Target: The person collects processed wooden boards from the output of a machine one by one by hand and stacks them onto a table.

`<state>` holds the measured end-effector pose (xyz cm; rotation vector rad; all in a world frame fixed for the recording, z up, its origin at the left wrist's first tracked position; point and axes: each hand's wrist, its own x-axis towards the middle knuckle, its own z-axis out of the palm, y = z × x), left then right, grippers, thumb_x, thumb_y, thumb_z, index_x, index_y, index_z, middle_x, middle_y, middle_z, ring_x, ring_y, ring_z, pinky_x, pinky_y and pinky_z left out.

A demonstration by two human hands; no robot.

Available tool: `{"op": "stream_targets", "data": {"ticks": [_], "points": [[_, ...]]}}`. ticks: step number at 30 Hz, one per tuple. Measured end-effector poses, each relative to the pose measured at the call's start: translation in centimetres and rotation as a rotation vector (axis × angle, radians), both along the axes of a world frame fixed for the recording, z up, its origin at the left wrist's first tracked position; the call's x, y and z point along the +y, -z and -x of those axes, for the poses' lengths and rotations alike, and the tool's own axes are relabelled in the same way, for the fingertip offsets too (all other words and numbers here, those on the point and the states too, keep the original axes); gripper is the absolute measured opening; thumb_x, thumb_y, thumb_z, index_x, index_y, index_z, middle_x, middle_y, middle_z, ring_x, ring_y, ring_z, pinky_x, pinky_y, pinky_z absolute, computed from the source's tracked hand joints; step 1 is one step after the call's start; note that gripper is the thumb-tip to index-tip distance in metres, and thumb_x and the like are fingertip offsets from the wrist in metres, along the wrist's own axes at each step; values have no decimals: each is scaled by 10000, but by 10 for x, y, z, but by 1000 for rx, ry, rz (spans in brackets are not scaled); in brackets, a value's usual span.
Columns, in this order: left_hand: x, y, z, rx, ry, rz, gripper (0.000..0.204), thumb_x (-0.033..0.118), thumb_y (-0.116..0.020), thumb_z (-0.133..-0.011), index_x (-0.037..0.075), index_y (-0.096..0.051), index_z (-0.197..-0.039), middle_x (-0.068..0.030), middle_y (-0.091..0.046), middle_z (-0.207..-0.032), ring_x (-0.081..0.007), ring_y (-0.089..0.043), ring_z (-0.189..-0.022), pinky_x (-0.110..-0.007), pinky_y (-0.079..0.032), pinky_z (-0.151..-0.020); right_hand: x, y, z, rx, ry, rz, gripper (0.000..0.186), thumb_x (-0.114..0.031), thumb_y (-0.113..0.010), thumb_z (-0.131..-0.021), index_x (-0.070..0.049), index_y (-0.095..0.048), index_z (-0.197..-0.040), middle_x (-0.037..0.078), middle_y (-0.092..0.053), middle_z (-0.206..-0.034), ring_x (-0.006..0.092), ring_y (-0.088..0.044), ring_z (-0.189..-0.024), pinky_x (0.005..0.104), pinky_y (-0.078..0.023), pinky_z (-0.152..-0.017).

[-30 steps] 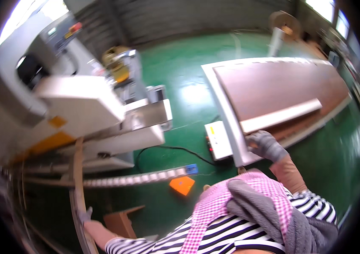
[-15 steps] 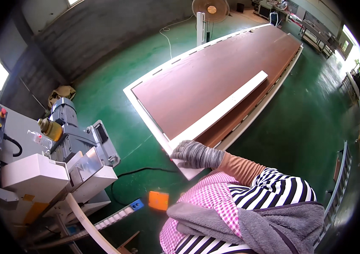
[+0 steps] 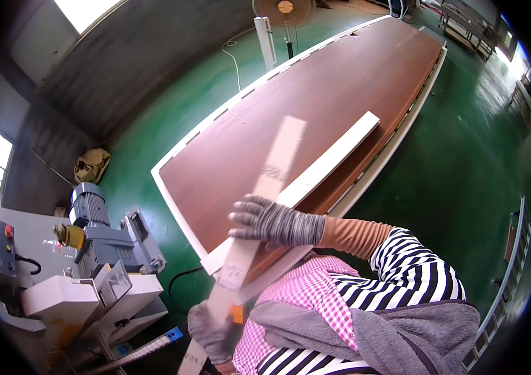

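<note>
A long pale wooden strip (image 3: 281,151) with faint printed marks slants over a brown panel and down to the lower edge. My right hand (image 3: 281,223), in a grey striped knit glove, lies across its middle, fingertips over the strip's left edge. My left hand (image 3: 210,333), also gloved, grips it lower down; its fingers partly show. Under the strip is a white-edged stack with a large brown panel (image 3: 315,87) on top. A white strip (image 3: 334,156) lies along the panel's near right side.
To the left stands a grey and white machine (image 3: 59,303) with a motor (image 3: 88,203) and control buttons. A standing fan (image 3: 285,7) is behind the stack. On the right, a metal roller rack (image 3: 504,281) runs along the green floor (image 3: 465,162).
The pale strip has come up into view, with my left hand on it. My right hand has left the stack's near corner and now lies on the strip. The view has shifted.
</note>
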<state>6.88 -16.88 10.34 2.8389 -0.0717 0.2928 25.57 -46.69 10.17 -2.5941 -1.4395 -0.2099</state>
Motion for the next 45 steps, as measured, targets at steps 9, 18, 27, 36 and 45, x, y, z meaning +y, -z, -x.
{"op": "stream_targets", "data": {"ticks": [9,18,27,36,45], "points": [[-146,56,-175,66,366,13,614,365,-864,-562,61,-612,-1032,-136,-624,-1006,-332,-610,-955,-443,-500,-846,-194,39,-72,327,362,206,821,-402,-901,-524,-98,-611,-1229,112,-649,-1151,316,-600,-1082,428,-428,-981],[-193,75,-215,386,337,-238,1046,421,-874,-615,63,-366,-1457,-145,-630,-1147,-289,-628,-1047,-444,-443,-956,-229,82,-103,369,500,355,868,-456,-887,-575,-133,-574,-1317,110,-637,-1211,301,-559,-1184,424,-331,-1103],[-152,76,-207,457,190,-315,798,340,-794,-714,74,-446,-1381,-130,-643,-1116,-298,-646,-1023,-448,-507,-868,-235,96,-91,87,610,494,1084,-425,-883,-586,-226,-330,-1497,83,-472,-1397,272,-411,-1334,563,-168,-1164],[-118,79,-284,375,271,-218,587,295,-793,-713,106,-539,-1207,-132,-666,-1054,-304,-645,-1031,-452,-492,-880,-230,117,-180,161,482,444,1026,-411,-876,-580,-138,-393,-1443,136,-574,-1221,320,-508,-1223,510,-232,-1153],[-103,91,-495,310,212,-226,550,239,-819,-669,70,-605,-1146,-184,-675,-1081,-337,-662,-1026,-442,-538,-869,-177,110,-394,265,801,477,1044,-178,-905,-567,-232,-378,-1467,120,-396,-1504,329,-275,-1456,583,-176,-1178]]}}
